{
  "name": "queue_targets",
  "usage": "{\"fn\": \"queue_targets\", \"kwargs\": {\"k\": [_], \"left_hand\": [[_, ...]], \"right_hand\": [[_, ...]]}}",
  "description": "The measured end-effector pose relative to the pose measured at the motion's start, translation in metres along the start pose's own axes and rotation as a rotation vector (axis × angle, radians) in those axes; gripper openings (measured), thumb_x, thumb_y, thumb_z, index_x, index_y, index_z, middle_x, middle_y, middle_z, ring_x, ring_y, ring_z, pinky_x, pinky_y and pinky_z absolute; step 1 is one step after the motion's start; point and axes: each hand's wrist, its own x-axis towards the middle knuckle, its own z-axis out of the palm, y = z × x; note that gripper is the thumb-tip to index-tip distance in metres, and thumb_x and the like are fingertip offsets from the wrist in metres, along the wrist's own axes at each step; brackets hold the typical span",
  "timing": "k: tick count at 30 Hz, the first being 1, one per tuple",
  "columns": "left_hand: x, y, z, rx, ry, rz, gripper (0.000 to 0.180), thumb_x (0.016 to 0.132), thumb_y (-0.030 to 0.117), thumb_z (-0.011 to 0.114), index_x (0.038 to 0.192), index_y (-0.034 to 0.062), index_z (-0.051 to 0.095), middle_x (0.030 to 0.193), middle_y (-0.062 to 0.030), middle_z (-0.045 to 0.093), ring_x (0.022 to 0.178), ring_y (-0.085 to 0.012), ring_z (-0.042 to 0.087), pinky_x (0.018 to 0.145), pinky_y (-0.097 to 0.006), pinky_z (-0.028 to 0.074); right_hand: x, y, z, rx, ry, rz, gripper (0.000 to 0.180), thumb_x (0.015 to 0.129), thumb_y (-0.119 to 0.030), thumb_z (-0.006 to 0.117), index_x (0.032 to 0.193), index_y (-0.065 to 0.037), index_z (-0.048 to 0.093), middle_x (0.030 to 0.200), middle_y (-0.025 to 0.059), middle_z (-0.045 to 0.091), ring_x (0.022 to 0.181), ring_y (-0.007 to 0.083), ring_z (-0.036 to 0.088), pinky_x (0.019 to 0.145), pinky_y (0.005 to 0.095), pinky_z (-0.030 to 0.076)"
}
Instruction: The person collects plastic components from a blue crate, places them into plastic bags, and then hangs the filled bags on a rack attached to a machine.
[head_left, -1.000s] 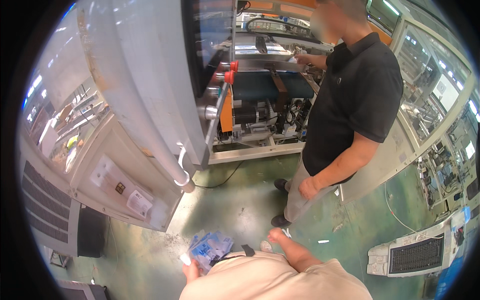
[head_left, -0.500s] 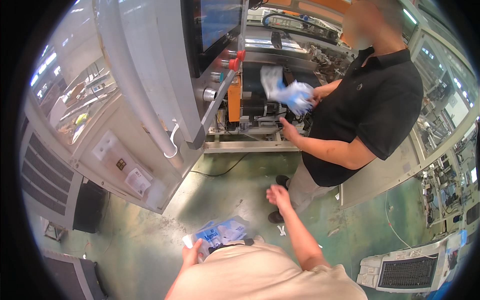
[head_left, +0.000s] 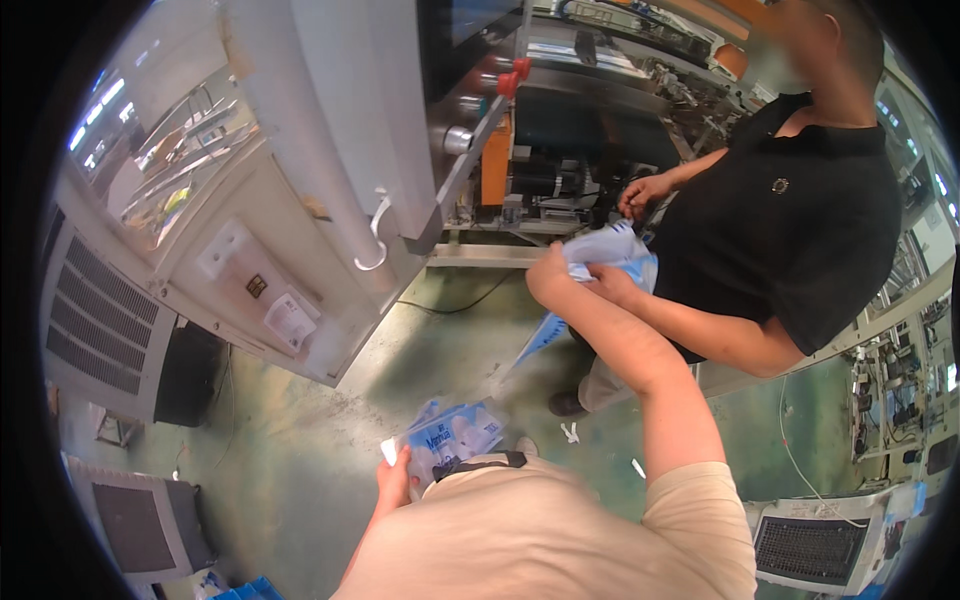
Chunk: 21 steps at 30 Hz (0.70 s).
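Low at my waist, my left hand grips blue-and-white printed plastic bags, flat and slightly fanned. My right arm reaches out ahead, and my right hand closes on the edge of another blue-and-white plastic bag; its fingertips are partly hidden. A co-worker in a black shirt stands ahead on the right, one hand on that same bag. The other hand of this person is by its upper edge. A blue corner of the bag hangs below my forearm.
A grey control cabinet with red buttons rises ahead on the left. Behind the bag lies a machine with black rollers. White scraps lie on the green floor. A vented unit stands at lower right.
My right hand has reached forward and taken hold of the bag by the co-worker. That bag came down and nearer. My left hand still holds its bags.
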Motion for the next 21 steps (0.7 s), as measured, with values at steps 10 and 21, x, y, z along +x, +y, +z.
{"fn": "queue_targets", "kwargs": {"k": [10,21], "left_hand": [[0.009,0.036,-0.027,-0.199,-0.125,0.008,0.033,0.076,0.03,0.064,0.098,0.0055,0.056,0.084,-0.005,0.059,0.067,-0.0141,0.053,0.048,-0.025,0.04],[-0.006,0.146,-0.021,-0.561,-0.298,0.016,0.03,0.08,0.025,0.061,0.096,0.0009,0.053,0.084,-0.0079,0.058,0.049,-0.0106,0.051,0.043,-0.022,0.046]], "right_hand": [[-0.029,-0.05,0.0,1.738,-0.308,-0.122,0.019,0.081,-0.021,0.06,0.08,-0.002,0.062,0.069,0.0046,0.06,0.057,0.0103,0.052,0.051,0.026,0.041],[-0.092,-0.126,0.045,2.559,-1.347,-0.338,0.022,0.081,-0.013,0.056,0.097,0.003,0.059,0.073,0.0115,0.061,0.052,0.0157,0.058,0.042,0.027,0.049]]}}
